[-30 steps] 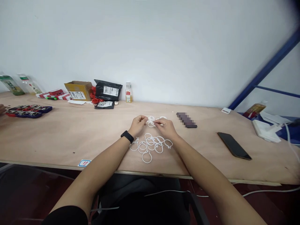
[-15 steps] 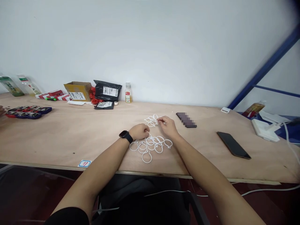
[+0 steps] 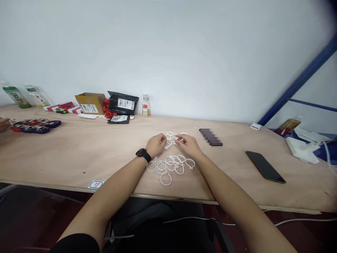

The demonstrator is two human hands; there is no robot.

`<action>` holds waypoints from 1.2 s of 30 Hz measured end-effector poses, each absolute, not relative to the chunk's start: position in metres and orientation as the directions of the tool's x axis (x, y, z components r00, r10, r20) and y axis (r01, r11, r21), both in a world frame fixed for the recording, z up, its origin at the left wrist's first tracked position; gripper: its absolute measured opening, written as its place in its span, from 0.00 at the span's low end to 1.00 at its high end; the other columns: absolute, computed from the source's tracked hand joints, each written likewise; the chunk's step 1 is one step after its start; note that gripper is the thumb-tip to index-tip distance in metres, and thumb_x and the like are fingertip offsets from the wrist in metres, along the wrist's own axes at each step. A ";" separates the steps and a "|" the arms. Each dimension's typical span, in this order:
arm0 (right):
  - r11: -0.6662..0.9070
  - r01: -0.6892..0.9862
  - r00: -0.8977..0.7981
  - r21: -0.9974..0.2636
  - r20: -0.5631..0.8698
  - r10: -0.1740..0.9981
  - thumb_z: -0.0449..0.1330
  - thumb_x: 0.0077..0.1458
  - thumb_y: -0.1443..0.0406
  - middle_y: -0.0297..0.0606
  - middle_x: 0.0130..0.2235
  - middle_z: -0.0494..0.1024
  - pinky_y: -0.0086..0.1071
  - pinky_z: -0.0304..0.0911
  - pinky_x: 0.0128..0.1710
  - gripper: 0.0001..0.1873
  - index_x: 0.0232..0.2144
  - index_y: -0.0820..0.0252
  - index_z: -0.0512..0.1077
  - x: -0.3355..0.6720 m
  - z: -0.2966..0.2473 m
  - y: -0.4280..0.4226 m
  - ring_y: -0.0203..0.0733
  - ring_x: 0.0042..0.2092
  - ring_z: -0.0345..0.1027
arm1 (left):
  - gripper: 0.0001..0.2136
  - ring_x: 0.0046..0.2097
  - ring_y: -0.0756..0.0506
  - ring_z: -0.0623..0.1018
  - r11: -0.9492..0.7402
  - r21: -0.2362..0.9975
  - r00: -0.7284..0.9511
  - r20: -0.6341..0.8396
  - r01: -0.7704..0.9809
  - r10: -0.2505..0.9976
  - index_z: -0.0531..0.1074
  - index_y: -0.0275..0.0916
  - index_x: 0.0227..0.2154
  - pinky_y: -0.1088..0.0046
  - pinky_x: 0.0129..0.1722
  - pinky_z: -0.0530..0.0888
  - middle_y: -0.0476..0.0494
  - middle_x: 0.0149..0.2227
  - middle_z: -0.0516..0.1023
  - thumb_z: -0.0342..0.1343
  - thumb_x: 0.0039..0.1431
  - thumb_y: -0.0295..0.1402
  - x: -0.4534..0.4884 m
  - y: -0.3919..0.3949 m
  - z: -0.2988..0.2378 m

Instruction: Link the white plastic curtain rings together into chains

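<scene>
A cluster of several white plastic rings [image 3: 171, 165] lies on the plywood table [image 3: 79, 154] in front of me. A second small bunch of white rings [image 3: 172, 137] lies just beyond it. My left hand [image 3: 156, 144], with a black watch on its wrist, has its fingers curled and pinches a ring at the left of that far bunch. Facing it, my right hand [image 3: 188, 144] pinches a ring from the right. The two hands nearly meet over the far bunch.
A black phone [image 3: 264, 171] and a dark blurred block [image 3: 210, 136] lie to the right. At the back stand a cardboard box [image 3: 90, 103], black bags [image 3: 123, 104] and a small bottle [image 3: 145, 105]. Red and blue pieces [image 3: 35, 125] lie far left beside another person's hand [image 3: 4, 123].
My left hand rose from the near cluster back to the far bunch, meeting the right hand there. The view shifted slightly downward.
</scene>
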State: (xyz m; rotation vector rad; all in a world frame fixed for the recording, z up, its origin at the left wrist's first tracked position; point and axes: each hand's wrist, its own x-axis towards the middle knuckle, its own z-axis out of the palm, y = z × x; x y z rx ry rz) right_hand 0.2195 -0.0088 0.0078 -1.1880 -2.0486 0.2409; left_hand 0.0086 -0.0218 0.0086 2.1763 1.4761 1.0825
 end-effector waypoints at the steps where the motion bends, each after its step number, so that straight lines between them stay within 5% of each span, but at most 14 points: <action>1: 0.577 0.628 -0.328 -0.522 0.495 0.805 0.59 0.55 0.61 0.37 0.38 0.79 0.33 0.65 0.36 0.17 0.47 0.55 0.74 0.214 0.009 -0.013 0.37 0.30 0.68 | 0.05 0.31 0.48 0.74 -0.441 0.618 0.191 0.429 0.651 0.883 0.71 0.40 0.33 0.73 0.31 0.68 0.46 0.31 0.78 0.51 0.59 0.33 0.009 -0.022 0.009; 8: 0.653 0.542 -0.416 -0.529 0.506 0.756 0.62 0.52 0.63 0.36 0.40 0.78 0.32 0.64 0.34 0.24 0.52 0.52 0.70 0.198 0.010 -0.028 0.34 0.27 0.65 | 0.15 0.30 0.47 0.75 -0.420 0.607 0.177 0.419 0.675 0.890 0.70 0.40 0.47 0.72 0.32 0.67 0.49 0.28 0.76 0.48 0.58 0.28 0.010 -0.024 0.009; 17: 0.784 0.513 -0.520 -0.349 0.601 0.608 0.54 0.60 0.62 0.38 0.36 0.78 0.35 0.64 0.43 0.11 0.42 0.53 0.75 0.189 0.012 -0.036 0.41 0.37 0.70 | 0.12 0.31 0.46 0.75 -0.427 0.587 0.231 0.381 0.688 0.895 0.74 0.39 0.41 0.73 0.33 0.67 0.47 0.28 0.78 0.50 0.56 0.29 0.012 -0.025 0.008; 21: 0.741 0.529 -0.387 -0.414 0.659 0.645 0.52 0.61 0.62 0.40 0.39 0.78 0.35 0.64 0.45 0.12 0.41 0.54 0.75 0.192 0.017 -0.034 0.43 0.42 0.71 | 0.13 0.29 0.48 0.74 -0.459 0.613 0.261 0.388 0.643 0.884 0.76 0.39 0.37 0.74 0.31 0.66 0.46 0.28 0.79 0.48 0.62 0.37 0.007 -0.024 0.013; 28: 0.557 0.598 -0.101 -0.576 0.635 0.766 0.53 0.59 0.61 0.40 0.34 0.79 0.35 0.66 0.40 0.11 0.38 0.58 0.74 0.217 0.020 -0.017 0.43 0.36 0.73 | 0.14 0.33 0.46 0.75 -0.406 0.523 0.272 0.316 0.750 0.909 0.77 0.39 0.38 0.73 0.33 0.67 0.44 0.32 0.80 0.49 0.59 0.41 -0.008 -0.019 0.023; 36: 0.517 0.535 -0.042 -0.668 0.590 0.806 0.53 0.59 0.60 0.37 0.30 0.79 0.33 0.66 0.35 0.11 0.36 0.59 0.73 0.221 0.016 -0.011 0.40 0.30 0.73 | 0.11 0.34 0.46 0.75 -0.354 0.456 0.413 -0.031 0.816 0.910 0.77 0.38 0.28 0.74 0.32 0.67 0.44 0.32 0.80 0.54 0.51 0.39 -0.032 -0.018 0.036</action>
